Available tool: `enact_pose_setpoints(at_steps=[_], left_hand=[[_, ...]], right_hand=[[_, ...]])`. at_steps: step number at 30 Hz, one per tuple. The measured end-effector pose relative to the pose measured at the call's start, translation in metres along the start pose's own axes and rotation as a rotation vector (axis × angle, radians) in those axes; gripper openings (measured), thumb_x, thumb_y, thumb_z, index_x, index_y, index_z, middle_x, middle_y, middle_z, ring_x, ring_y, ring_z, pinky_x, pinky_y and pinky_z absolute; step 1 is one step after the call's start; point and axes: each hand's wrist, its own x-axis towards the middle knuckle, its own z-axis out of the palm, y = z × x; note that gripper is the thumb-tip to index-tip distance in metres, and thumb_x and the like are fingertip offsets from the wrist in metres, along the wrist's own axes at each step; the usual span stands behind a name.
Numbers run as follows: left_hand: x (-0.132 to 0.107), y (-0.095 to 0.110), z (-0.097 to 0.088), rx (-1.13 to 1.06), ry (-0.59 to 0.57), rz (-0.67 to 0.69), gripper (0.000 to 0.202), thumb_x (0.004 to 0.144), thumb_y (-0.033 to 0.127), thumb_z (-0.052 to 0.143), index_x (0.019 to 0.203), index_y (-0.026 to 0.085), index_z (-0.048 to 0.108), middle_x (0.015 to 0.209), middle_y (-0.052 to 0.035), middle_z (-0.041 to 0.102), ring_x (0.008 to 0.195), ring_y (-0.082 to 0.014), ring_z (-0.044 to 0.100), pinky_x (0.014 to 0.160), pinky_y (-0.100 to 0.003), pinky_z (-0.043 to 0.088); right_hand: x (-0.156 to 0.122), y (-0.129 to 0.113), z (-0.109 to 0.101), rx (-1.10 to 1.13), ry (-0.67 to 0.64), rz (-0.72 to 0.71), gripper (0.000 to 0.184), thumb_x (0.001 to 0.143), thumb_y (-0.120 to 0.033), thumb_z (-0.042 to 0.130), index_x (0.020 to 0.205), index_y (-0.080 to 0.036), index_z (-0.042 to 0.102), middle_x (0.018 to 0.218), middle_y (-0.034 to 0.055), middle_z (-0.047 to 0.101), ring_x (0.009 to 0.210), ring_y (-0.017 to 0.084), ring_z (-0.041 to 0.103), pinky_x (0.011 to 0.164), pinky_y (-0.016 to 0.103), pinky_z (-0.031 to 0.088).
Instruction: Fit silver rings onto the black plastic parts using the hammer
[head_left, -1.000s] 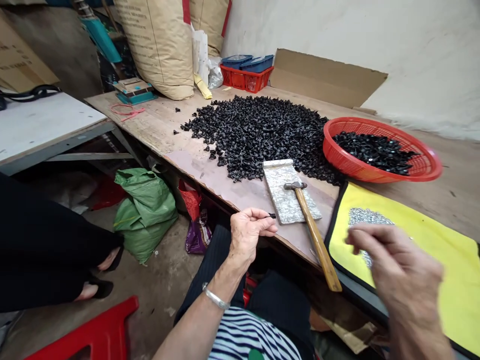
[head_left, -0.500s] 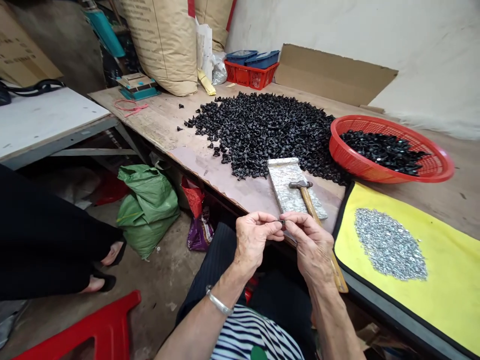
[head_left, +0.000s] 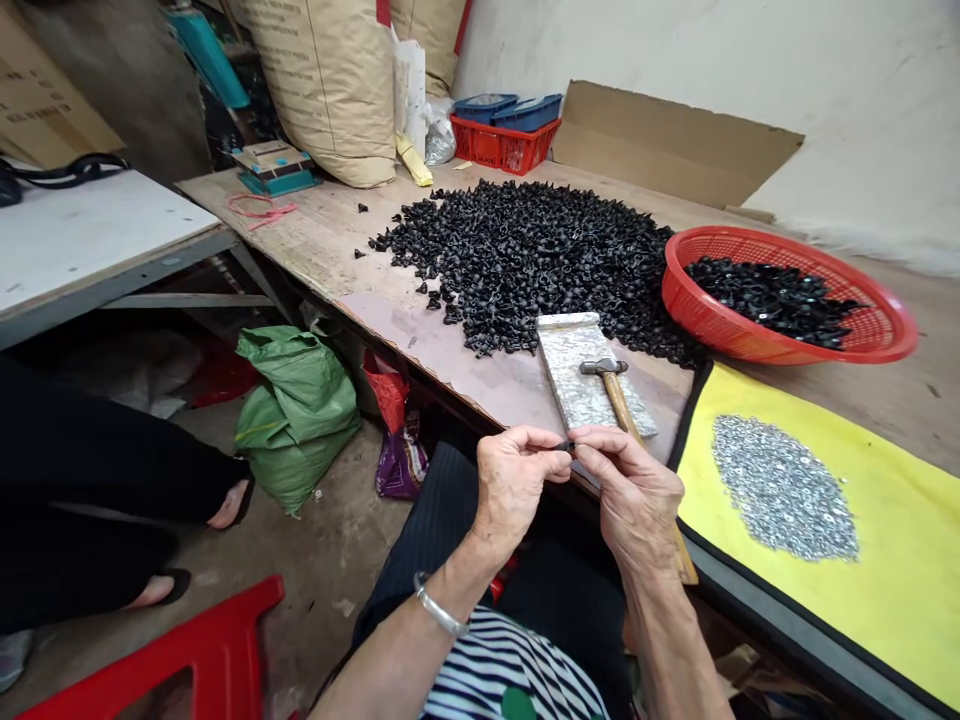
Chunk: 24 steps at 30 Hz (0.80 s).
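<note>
My left hand (head_left: 514,480) and my right hand (head_left: 634,495) meet fingertip to fingertip over the table's front edge, both pinched on one small black plastic part (head_left: 564,446). What else the right fingers hold is too small to see. Behind them lies a hammer (head_left: 615,390) on a grey slab (head_left: 577,372). A large heap of black plastic parts (head_left: 525,255) covers the wooden table (head_left: 330,240). A pile of small silver metal pieces (head_left: 780,488) lies on a yellow cloth (head_left: 885,470) to my right.
A red mesh basket (head_left: 787,300) holds more black parts at the right. Sacks, a cardboard sheet and a small red crate (head_left: 501,145) stand at the back. On the floor are a green bag (head_left: 296,400), a red stool (head_left: 187,660) and another person's legs (head_left: 112,500).
My right hand came from over the yellow cloth to my left hand, and both now pinch the black part. The other person's feet shifted a little.
</note>
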Motion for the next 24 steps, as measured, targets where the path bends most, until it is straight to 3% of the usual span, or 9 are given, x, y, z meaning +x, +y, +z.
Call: enact_pose_setpoints(at_steps=[6,10,16,24], left_hand=[[-0.001,0.0,0.0,0.024,0.006,0.006,0.014,0.05,0.01,0.072,0.063,0.01,0.066,0.047,-0.0007,0.062,0.044,-0.0128,0.059,0.049,-0.023,0.052],[-0.002,0.0,-0.001,0.012,0.01,0.004,0.013,0.05,0.011,0.072,0.062,0.011,0.066,0.048,-0.0006,0.061,0.043,-0.0129,0.059,0.048,-0.024,0.052],[-0.003,0.001,-0.003,0.012,-0.018,0.011,0.01,0.053,0.009,0.068,0.062,0.011,0.065,0.047,-0.001,0.062,0.043,-0.0128,0.059,0.048,-0.022,0.051],[-0.004,0.001,-0.007,-0.066,-0.099,-0.011,0.018,0.053,0.017,0.074,0.066,0.01,0.064,0.047,-0.0013,0.061,0.041,-0.0132,0.057,0.043,-0.023,0.051]], right_hand=[[0.001,-0.004,0.001,-0.069,-0.01,0.038,0.008,0.07,-0.026,0.066,0.071,-0.018,0.066,0.081,0.0033,0.066,0.08,0.017,0.06,0.07,0.028,0.049],[0.004,-0.005,0.003,0.123,-0.005,0.223,0.014,0.062,-0.025,0.073,0.071,-0.017,0.067,0.077,0.0033,0.066,0.069,0.015,0.06,0.06,0.026,0.049],[0.009,-0.011,0.003,0.346,-0.117,0.51,0.02,0.05,-0.021,0.078,0.064,-0.014,0.066,0.059,0.0002,0.062,0.048,0.009,0.053,0.047,0.023,0.044],[0.0,-0.015,0.01,0.321,0.022,0.405,0.015,0.055,-0.021,0.075,0.062,-0.013,0.065,0.047,-0.0007,0.056,0.039,0.009,0.048,0.038,0.021,0.036]])
